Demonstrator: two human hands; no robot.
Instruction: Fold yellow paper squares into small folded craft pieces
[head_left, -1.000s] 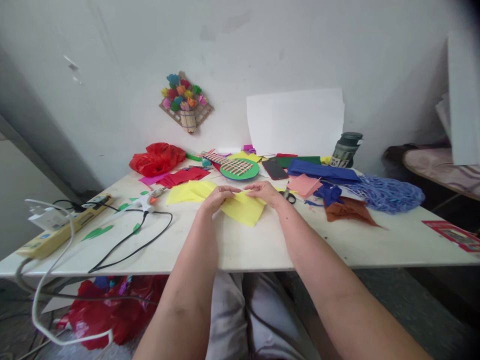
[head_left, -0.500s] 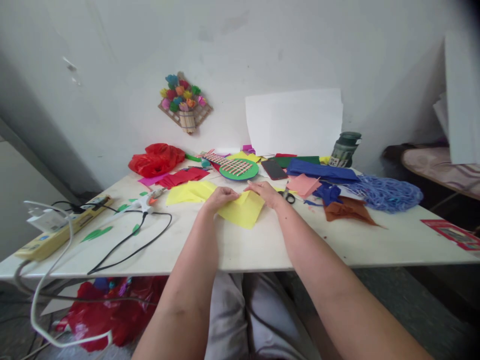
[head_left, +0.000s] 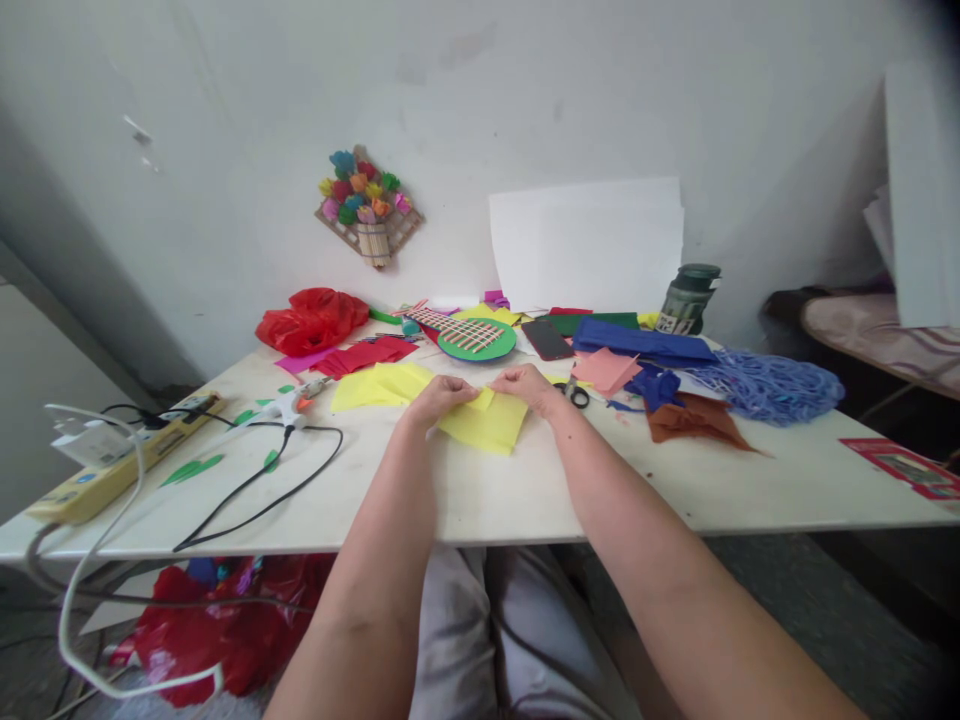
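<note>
My left hand [head_left: 442, 397] and right hand [head_left: 529, 384] both pinch the yellow paper sheet [head_left: 486, 422] lying on the table [head_left: 525, 490] at centre; compared with half a second ago its far edge is turned further over toward me and the visible sheet is shorter, so I judge a fold to be under way and not yet creased flat. Counted around it: one more yellow sheet [head_left: 375, 385] at 10 o'clock, one glue gun [head_left: 296, 403] at 9 o'clock, one pair of scissors [head_left: 576, 393] at 3 o'clock, one phone [head_left: 549, 339] and one green disc [head_left: 477, 338] at 12 to 1 o'clock.
</note>
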